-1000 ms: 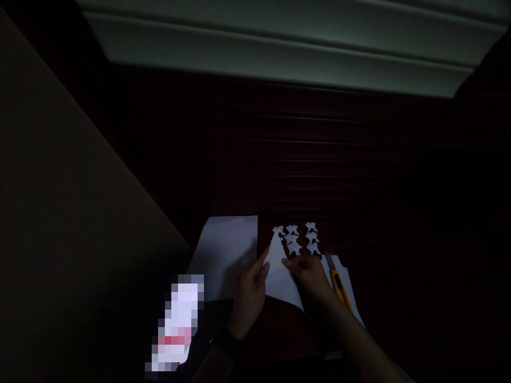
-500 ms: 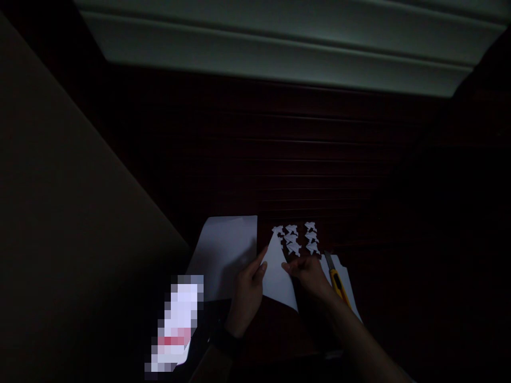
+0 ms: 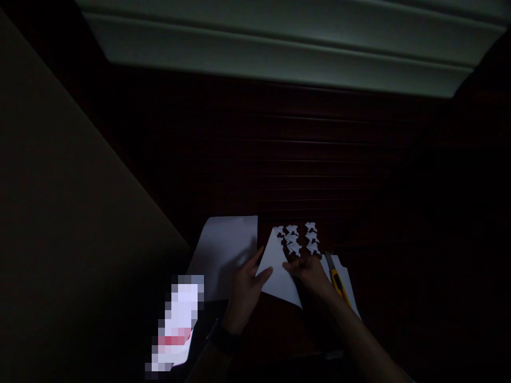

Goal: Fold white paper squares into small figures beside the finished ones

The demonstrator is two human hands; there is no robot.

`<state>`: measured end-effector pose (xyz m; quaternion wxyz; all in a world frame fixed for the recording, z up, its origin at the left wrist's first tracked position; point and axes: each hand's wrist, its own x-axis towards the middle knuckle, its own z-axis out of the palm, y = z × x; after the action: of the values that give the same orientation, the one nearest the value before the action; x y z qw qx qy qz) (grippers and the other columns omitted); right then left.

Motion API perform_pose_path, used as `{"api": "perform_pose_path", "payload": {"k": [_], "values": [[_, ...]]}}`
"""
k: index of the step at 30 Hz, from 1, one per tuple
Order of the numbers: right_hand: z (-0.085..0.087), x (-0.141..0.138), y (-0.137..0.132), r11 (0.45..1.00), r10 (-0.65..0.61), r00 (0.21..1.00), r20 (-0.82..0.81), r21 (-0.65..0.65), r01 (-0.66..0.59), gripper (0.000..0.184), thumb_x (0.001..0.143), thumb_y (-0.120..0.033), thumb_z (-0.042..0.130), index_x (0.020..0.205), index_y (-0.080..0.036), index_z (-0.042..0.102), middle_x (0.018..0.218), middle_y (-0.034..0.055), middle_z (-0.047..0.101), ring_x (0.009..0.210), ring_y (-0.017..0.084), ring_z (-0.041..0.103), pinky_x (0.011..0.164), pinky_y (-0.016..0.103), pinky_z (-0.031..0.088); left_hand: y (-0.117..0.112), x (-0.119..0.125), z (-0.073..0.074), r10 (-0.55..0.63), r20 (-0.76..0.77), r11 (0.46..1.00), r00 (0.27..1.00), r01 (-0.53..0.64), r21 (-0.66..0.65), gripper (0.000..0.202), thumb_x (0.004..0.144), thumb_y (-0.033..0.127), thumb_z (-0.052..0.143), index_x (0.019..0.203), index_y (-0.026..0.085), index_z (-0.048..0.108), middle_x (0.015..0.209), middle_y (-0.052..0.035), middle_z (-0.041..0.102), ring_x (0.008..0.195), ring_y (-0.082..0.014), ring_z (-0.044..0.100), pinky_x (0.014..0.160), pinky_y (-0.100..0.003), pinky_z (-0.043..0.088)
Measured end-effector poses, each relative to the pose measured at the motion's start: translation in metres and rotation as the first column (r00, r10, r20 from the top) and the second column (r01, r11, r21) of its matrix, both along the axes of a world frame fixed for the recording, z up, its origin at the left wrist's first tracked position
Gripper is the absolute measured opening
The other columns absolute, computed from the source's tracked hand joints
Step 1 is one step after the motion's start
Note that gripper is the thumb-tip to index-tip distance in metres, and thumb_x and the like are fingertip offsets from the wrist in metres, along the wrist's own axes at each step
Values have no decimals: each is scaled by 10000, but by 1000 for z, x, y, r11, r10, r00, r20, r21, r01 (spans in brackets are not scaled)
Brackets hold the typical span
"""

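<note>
The scene is very dark. A white triangular sheet of paper [image 3: 277, 268] lies on the dark wooden surface in front of me. My left hand [image 3: 246, 290] grips its left edge, thumb on top of the paper. My right hand [image 3: 309, 272] pinches its right edge with the fingers closed. Just beyond the sheet lie several small white folded paper figures [image 3: 297, 239] in rows. A yellow utility knife [image 3: 337, 280] rests to the right of my right hand on another white sheet [image 3: 346, 279].
A larger white sheet [image 3: 225, 247] lies to the left of the hands. A bright blurred object [image 3: 178, 322] sits at the lower left. A dim slanted panel [image 3: 67, 213] fills the left side, and a pale ledge [image 3: 279, 48] runs along the top.
The triangular sheet has turned slightly and shifted, and my left thumb has moved onto its surface. My right hand stays at the right edge.
</note>
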<state>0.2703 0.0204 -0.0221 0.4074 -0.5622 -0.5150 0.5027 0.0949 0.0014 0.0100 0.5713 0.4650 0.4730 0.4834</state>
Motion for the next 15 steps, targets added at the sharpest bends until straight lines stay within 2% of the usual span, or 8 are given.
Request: {"api": "perform_pose_path", "payload": {"k": [4, 8, 15], "values": [[-1, 0, -1, 999, 9, 1000, -7, -33, -9, 354, 664, -438, 643, 557, -102, 622, 555, 37, 593, 494, 114, 475, 488, 233, 357, 1, -3, 0, -30, 84, 997, 996, 36, -75, 683, 672, 315, 672, 1286, 163, 414, 917, -101, 694, 790, -270, 659, 672, -368, 535], [1, 1, -1, 999, 14, 1000, 2, -40, -14, 356, 656, -445, 647, 575, -99, 638, 563, 45, 610, 509, 125, 497, 493, 237, 363, 1, -4, -1, -21, 102, 990, 995, 35, -137, 781, 620, 304, 718, 1306, 141, 380, 854, -109, 705, 740, -273, 666, 661, -382, 532], [7, 2, -1, 999, 16, 1000, 2, -48, -16, 336, 647, -427, 660, 599, -95, 647, 580, 50, 620, 509, 125, 495, 476, 230, 347, -2, -4, 4, -2, 124, 992, 992, 18, -125, 736, 648, 299, 703, 1301, 181, 385, 936, -105, 693, 795, -269, 658, 686, -372, 525]]}}
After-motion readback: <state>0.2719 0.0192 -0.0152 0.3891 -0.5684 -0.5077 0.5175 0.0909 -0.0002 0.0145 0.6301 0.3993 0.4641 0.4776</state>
